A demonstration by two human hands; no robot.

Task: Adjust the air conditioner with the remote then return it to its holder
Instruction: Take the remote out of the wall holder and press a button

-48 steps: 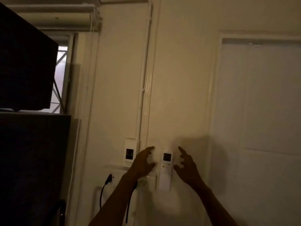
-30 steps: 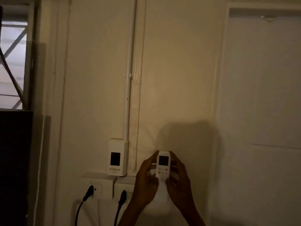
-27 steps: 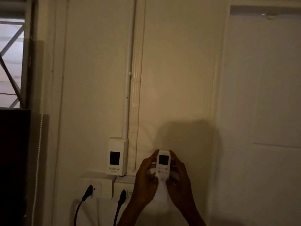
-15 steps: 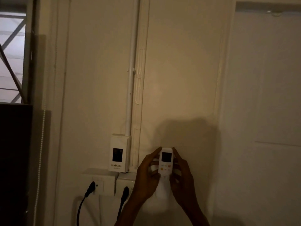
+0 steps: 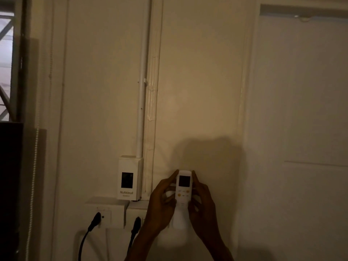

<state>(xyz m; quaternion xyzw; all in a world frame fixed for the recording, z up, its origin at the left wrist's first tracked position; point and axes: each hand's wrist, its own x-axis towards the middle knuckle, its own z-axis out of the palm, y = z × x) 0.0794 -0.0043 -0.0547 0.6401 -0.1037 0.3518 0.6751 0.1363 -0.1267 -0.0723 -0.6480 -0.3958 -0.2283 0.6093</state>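
Observation:
A white remote [image 5: 184, 189] with a dark screen and orange buttons stands upright against the cream wall, low in the middle of the view. Its lower part sits in a white wall holder [image 5: 179, 221]. My left hand [image 5: 160, 206] grips the remote's left side, forefinger reaching its top corner. My right hand [image 5: 202, 206] grips the right side the same way. The air conditioner itself is out of view.
A white switch box [image 5: 129, 178] marked National hangs left of the remote under a vertical conduit [image 5: 142, 91]. Two sockets [image 5: 105, 211] below it hold black plugs [image 5: 96, 219] with hanging cables. A white door [image 5: 301, 129] fills the right; a dark cabinet [image 5: 9, 185] stands far left.
Both hands went from open beside the remote to closed around its sides. The view has since drifted slightly; the remote stays in its holder on the wall.

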